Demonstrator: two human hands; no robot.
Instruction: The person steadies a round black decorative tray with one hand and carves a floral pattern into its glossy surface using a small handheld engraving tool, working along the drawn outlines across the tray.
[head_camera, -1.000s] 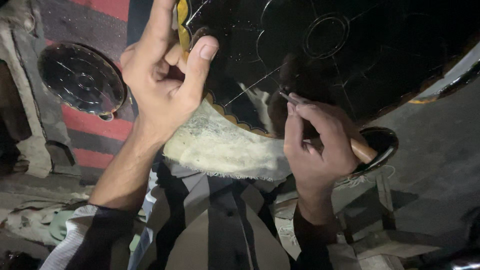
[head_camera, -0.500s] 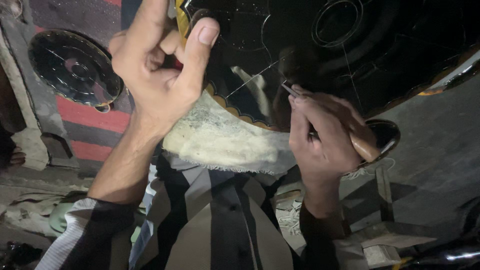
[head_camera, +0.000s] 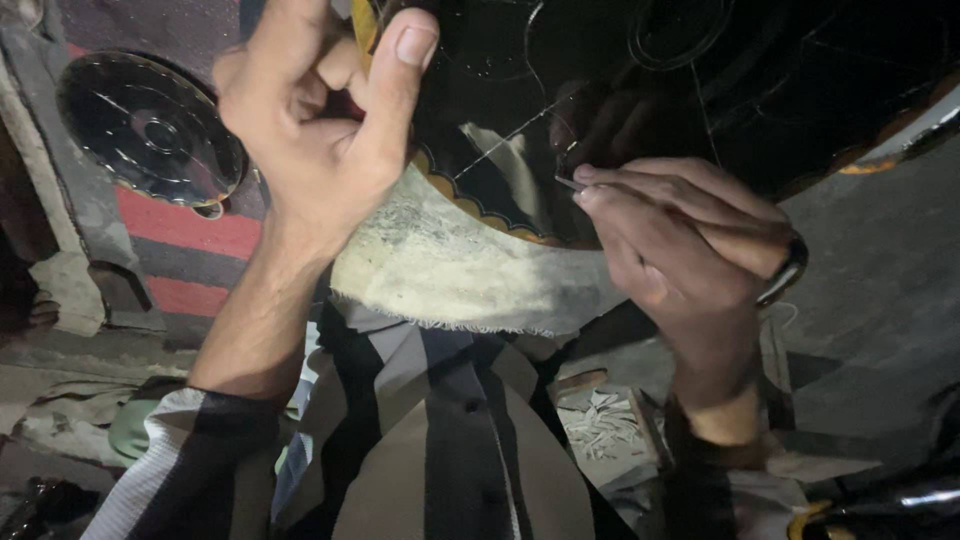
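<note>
You are sitting with your striped shirt (head_camera: 440, 440) nearest the camera, soft cloth in broad dark and pale bands. Just right of it, low down, a small tray of pale slivers (head_camera: 605, 425) is lying on the floor; they look thin and brittle, and a shifting knee could be scattering them.

Above your lap a frayed off-white cloth (head_camera: 450, 270) is cushioning the near edge of the plate (head_camera: 620, 80). The plate is large, round, glossy black, with fine incised lines and a scalloped yellow border. It is tilting across your lap and running off the top of the picture.

Your right hand (head_camera: 680, 240) is pinching a thin tool (head_camera: 790, 268), its fine metal tip touching the plate's black face, its thicker end sticking out behind your palm. Because the surface is so slick, the tip could be skating off line and scoring the lacquer if you are pressing at too shallow an angle.

Your left hand (head_camera: 320, 130) is gripping the plate's left rim, thumb over the front, fingers curled behind. If that grip is loosening, the plate could be sliding on the cloth and throwing the tip off.

Farther left, a smaller dark disc (head_camera: 150, 125) is resting on a red-striped mat (head_camera: 190, 225), shiny and ringed with concentric grooves.
</note>
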